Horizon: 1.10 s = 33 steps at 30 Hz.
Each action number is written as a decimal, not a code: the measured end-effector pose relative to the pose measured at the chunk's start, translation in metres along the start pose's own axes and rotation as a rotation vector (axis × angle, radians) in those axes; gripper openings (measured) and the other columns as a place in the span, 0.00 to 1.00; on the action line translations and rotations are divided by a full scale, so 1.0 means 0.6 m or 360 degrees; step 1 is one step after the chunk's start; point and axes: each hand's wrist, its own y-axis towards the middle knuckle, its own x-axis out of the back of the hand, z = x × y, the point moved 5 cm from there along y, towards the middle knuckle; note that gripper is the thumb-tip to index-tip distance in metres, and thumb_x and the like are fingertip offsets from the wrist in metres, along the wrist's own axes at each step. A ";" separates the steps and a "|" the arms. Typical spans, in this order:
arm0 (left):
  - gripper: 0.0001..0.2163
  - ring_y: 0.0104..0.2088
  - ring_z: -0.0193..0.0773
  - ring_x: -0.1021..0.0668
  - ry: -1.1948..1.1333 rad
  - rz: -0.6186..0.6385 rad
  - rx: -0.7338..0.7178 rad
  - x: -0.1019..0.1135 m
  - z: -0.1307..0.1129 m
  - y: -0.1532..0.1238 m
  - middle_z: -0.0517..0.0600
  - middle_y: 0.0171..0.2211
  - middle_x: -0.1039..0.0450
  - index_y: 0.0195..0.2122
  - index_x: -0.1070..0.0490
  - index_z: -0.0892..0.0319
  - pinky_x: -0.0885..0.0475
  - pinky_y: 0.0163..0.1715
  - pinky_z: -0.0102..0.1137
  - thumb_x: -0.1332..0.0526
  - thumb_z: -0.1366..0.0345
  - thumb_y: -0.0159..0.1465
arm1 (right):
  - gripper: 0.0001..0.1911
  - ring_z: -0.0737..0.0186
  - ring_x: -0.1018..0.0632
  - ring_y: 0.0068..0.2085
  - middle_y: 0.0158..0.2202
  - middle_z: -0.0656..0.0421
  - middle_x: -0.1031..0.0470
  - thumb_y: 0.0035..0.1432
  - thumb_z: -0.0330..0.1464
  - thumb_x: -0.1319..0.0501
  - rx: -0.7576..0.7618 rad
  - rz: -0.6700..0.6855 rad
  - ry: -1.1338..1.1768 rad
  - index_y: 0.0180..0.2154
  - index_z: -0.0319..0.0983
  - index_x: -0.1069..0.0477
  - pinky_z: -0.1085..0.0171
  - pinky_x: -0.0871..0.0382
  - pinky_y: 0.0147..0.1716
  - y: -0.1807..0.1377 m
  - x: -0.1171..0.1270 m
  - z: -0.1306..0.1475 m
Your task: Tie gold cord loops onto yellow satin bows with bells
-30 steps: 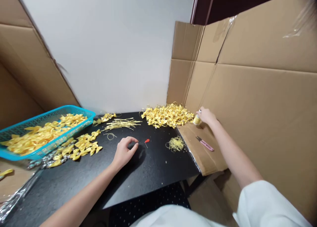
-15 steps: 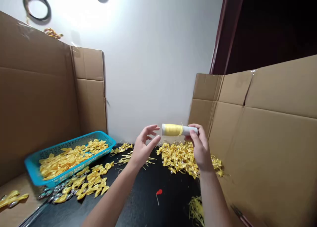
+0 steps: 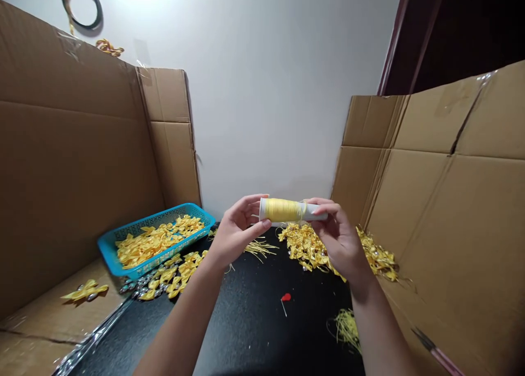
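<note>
Now both hands clamp the spool, left hand (image 3: 233,235) and right hand (image 3: 339,238) at opposite ends, holding the spool (image 3: 292,210) above the table (image 3: 246,324); a slack grip could let thread (image 3: 281,210) unravel.

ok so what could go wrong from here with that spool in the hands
The yellow spool, held above the black table at its ends by the left hand and right hand, could slip and drop. The loose thread by its winding might snag or unravel. If dropped, the spool might also knock the small red-topped tool below.
</note>
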 end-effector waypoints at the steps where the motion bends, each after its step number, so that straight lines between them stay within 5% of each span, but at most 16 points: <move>1: 0.20 0.38 0.37 0.23 -0.0001 0.0028 -0.0018 0.000 -0.003 -0.003 0.53 0.40 0.24 0.48 0.28 0.58 0.24 0.39 0.30 0.30 0.62 0.54 | 0.06 0.61 0.27 0.52 0.52 0.57 0.31 0.63 0.29 0.42 0.0023 -0.0003 -0.0005 0.41 0.46 0.33 0.59 0.28 0.49 0.000 0.000 0.002; 8: 0.18 0.39 0.33 0.24 0.0020 0.0144 -0.0161 -0.007 -0.015 -0.013 0.49 0.38 0.25 0.46 0.28 0.55 0.24 0.41 0.27 0.30 0.69 0.55 | 0.11 0.63 0.25 0.50 0.50 0.60 0.27 0.60 0.30 0.37 -0.0026 -0.0090 0.0017 0.44 0.48 0.31 0.61 0.28 0.50 -0.006 0.003 0.003; 16: 0.23 0.44 0.37 0.22 0.0158 0.0163 -0.0191 -0.004 -0.020 -0.015 0.53 0.48 0.25 0.51 0.30 0.55 0.23 0.43 0.29 0.29 0.68 0.54 | 0.10 0.63 0.25 0.51 0.48 0.60 0.27 0.58 0.25 0.37 0.0100 -0.0027 -0.0008 0.39 0.46 0.27 0.61 0.26 0.50 -0.005 -0.001 0.016; 23: 0.18 0.35 0.33 0.23 0.0086 0.0238 -0.0125 -0.003 -0.020 -0.017 0.49 0.36 0.24 0.47 0.27 0.57 0.23 0.36 0.25 0.30 0.69 0.54 | 0.12 0.62 0.24 0.50 0.47 0.61 0.26 0.57 0.21 0.38 0.0176 -0.0060 -0.0043 0.35 0.45 0.26 0.61 0.26 0.49 -0.009 0.003 0.037; 33: 0.17 0.42 0.38 0.22 0.0395 0.0287 -0.0389 -0.006 -0.038 -0.017 0.53 0.43 0.25 0.47 0.26 0.57 0.24 0.41 0.31 0.31 0.65 0.56 | 0.15 0.63 0.22 0.50 0.45 0.62 0.23 0.56 0.20 0.37 0.0187 -0.0019 -0.0128 0.39 0.46 0.26 0.61 0.24 0.48 -0.010 0.002 0.039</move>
